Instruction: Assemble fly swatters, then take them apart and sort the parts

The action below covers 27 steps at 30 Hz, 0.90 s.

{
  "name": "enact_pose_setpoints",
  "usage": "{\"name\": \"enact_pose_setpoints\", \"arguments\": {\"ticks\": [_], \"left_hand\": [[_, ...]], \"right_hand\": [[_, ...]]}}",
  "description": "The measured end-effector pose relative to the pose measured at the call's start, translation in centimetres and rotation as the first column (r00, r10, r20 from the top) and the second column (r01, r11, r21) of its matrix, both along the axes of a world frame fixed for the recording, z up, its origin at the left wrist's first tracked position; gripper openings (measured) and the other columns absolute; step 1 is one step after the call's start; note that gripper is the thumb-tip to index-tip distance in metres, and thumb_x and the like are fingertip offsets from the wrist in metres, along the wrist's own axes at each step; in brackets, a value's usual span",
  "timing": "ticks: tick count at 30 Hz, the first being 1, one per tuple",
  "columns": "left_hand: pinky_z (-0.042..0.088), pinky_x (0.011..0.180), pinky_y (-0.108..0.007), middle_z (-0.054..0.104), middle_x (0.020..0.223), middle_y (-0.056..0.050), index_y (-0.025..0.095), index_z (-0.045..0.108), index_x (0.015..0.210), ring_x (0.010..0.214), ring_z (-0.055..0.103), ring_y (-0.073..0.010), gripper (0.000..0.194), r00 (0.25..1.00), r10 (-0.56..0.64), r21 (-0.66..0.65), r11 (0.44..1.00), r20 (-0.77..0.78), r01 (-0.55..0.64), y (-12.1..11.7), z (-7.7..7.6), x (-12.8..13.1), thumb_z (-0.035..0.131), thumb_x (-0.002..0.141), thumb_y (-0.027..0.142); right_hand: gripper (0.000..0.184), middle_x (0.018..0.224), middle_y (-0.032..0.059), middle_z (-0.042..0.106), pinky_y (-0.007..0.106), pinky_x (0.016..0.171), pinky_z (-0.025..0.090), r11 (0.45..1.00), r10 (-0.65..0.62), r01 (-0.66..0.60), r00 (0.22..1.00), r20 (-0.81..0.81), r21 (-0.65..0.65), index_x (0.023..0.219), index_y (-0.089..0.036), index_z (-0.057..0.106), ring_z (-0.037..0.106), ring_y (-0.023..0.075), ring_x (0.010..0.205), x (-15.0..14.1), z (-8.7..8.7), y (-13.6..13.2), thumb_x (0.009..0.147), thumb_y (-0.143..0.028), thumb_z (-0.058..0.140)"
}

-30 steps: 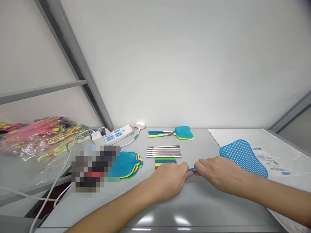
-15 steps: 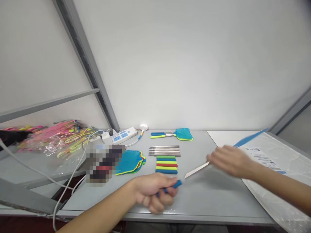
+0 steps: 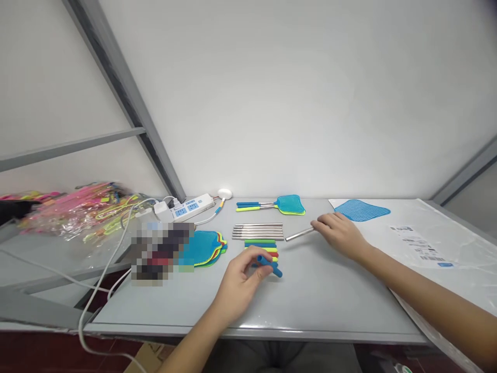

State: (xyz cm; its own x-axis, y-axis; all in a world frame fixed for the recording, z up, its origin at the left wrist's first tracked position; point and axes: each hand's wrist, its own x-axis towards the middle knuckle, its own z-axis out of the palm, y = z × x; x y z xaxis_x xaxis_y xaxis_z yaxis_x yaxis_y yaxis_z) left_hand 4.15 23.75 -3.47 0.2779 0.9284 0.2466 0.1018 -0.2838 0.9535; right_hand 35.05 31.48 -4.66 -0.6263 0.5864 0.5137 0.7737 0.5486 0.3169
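Observation:
My left hand pinches a blue foam handle just in front of a stack of coloured foam handles. My right hand grips the end of a steel rod, whose tip points left toward a row of steel rods. A blue mesh swatter head lies flat just past my right fingers, roughly in line with the rod. Whether the rod joins the head is hidden behind my right hand.
Assembled swatters lie at the back of the grey table, with stacked mesh heads to the left. Further left are a power strip, cables, a pink-filled plastic bag and a pixelated patch. A plastic sheet covers the right side.
My hands have moved from near each other to farther apart. The blue handle remains in my left hand, now over the coloured handles. The mesh head has gone from edge-on to flat on the sheet.

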Motion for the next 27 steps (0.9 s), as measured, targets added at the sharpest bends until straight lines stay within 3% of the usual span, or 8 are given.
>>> {"name": "enact_pose_setpoints", "arguments": {"ticks": [4, 7, 11, 14, 17, 21, 27], "left_hand": [[0.049, 0.087, -0.035, 0.070, 0.097, -0.004, 0.022, 0.067, 0.093, 0.094, 0.063, -0.0194, 0.010, 0.976, 0.048, 0.030, 0.999, -0.212, -0.043, -0.8, -1.8, -1.6, 0.068, 0.085, 0.027], [0.049, 0.086, -0.036, 0.069, 0.096, -0.004, 0.021, 0.067, 0.092, 0.094, 0.061, -0.0194, 0.007, 0.929, 0.116, 0.170, 0.984, -0.350, -0.059, -1.0, -2.7, -2.9, 0.067, 0.085, 0.024], [0.046, 0.089, -0.039, 0.066, 0.099, -0.004, 0.022, 0.068, 0.088, 0.098, 0.055, -0.0204, 0.004, 0.820, 0.303, 0.434, 0.898, -0.485, -0.075, -0.8, -3.1, -3.3, 0.065, 0.088, 0.024], [0.045, 0.091, -0.041, 0.061, 0.108, -0.005, 0.024, 0.071, 0.089, 0.103, 0.052, -0.0218, 0.011, 0.741, 0.380, 0.521, 0.852, -0.553, -0.048, -0.8, -3.1, -3.0, 0.060, 0.090, 0.023], [0.044, 0.088, -0.039, 0.058, 0.109, -0.005, 0.027, 0.072, 0.094, 0.100, 0.051, -0.0217, 0.015, 0.667, 0.418, 0.548, 0.836, -0.617, -0.017, -0.8, -3.4, -2.8, 0.057, 0.092, 0.022], [0.044, 0.075, -0.031, 0.060, 0.094, -0.004, 0.026, 0.069, 0.104, 0.082, 0.055, -0.0173, 0.022, 0.576, 0.422, 0.528, 0.849, -0.700, 0.020, -1.0, -3.7, -2.7, 0.049, 0.096, 0.021], [0.046, 0.076, -0.031, 0.068, 0.094, -0.003, 0.024, 0.064, 0.113, 0.084, 0.063, -0.0169, 0.024, 0.595, 0.299, 0.477, 0.864, -0.746, 0.164, -1.6, -3.7, -2.3, 0.047, 0.097, 0.028]], "right_hand": [[0.024, 0.098, 0.0106, 0.061, 0.034, 0.079, 0.037, 0.997, -0.048, 0.057, 0.987, -0.154, 0.052, 0.103, -0.020, 0.063, 0.051, 0.0209, 0.086, -0.2, -2.1, 3.2, 0.095, -0.014, 0.041], [0.021, 0.101, 0.0105, 0.059, 0.040, 0.084, 0.036, 0.992, -0.069, 0.094, 0.962, -0.266, 0.081, 0.104, -0.023, 0.064, 0.051, 0.0228, 0.089, 0.1, -3.2, 4.2, 0.094, -0.020, 0.046], [0.019, 0.100, 0.0101, 0.058, 0.043, 0.084, 0.035, 0.990, -0.061, 0.101, 0.934, -0.351, 0.098, 0.103, -0.025, 0.066, 0.052, 0.0239, 0.090, 0.6, -3.4, 4.4, 0.093, -0.023, 0.049], [0.019, 0.100, 0.0100, 0.058, 0.043, 0.084, 0.036, 0.994, -0.034, 0.067, 0.936, -0.350, 0.084, 0.102, -0.026, 0.068, 0.052, 0.0245, 0.090, 0.7, -3.3, 4.4, 0.093, -0.025, 0.050], [0.020, 0.101, 0.0096, 0.058, 0.042, 0.083, 0.037, 0.997, -0.010, 0.034, 0.944, -0.329, 0.069, 0.102, -0.026, 0.068, 0.051, 0.0244, 0.091, 0.5, -3.3, 4.4, 0.094, -0.027, 0.049], [0.021, 0.100, 0.0099, 0.058, 0.040, 0.080, 0.038, 0.998, 0.027, -0.012, 0.956, -0.291, 0.054, 0.100, -0.024, 0.067, 0.050, 0.0237, 0.090, -0.1, -3.3, 4.1, 0.095, -0.028, 0.047], [0.022, 0.101, 0.0108, 0.059, 0.040, 0.078, 0.040, 0.998, 0.065, -0.060, 0.965, -0.254, 0.028, 0.099, -0.023, 0.067, 0.053, 0.0240, 0.091, -0.5, -3.1, 3.8, 0.096, -0.029, 0.046]]}}
